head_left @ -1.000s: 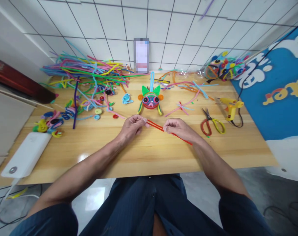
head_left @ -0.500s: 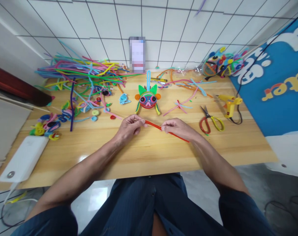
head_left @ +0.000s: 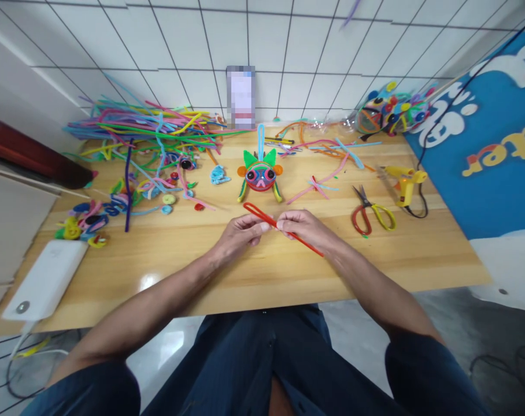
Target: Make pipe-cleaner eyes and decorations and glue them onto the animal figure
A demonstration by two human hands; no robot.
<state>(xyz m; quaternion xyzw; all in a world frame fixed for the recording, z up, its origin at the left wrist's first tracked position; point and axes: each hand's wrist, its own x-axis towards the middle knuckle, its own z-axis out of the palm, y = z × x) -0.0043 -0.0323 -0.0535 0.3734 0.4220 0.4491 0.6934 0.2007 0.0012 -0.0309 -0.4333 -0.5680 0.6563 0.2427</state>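
A red pipe cleaner (head_left: 306,244), folded double with a rounded loop at its upper left end, is held between both hands above the table. My left hand (head_left: 247,230) pinches it near the middle, below the loop. My right hand (head_left: 298,224) pinches it just to the right of there, and the long tail runs down past the right wrist. Straight ahead sits a colourful pipe-cleaner animal figure (head_left: 261,176) with green ears, black eyes, orange side discs and a light blue loop on top.
Scissors (head_left: 365,211) and a yellow glue gun (head_left: 403,184) lie to the right. Many pipe cleaners (head_left: 132,124) are heaped at the back left, with coiled pieces in front. A phone (head_left: 240,97) leans on the tiled wall. A white power bank (head_left: 45,280) lies at the left edge.
My left hand has slid along the red pipe cleaner towards my right hand, uncovering the folded loop end. My right hand has shifted slightly left.
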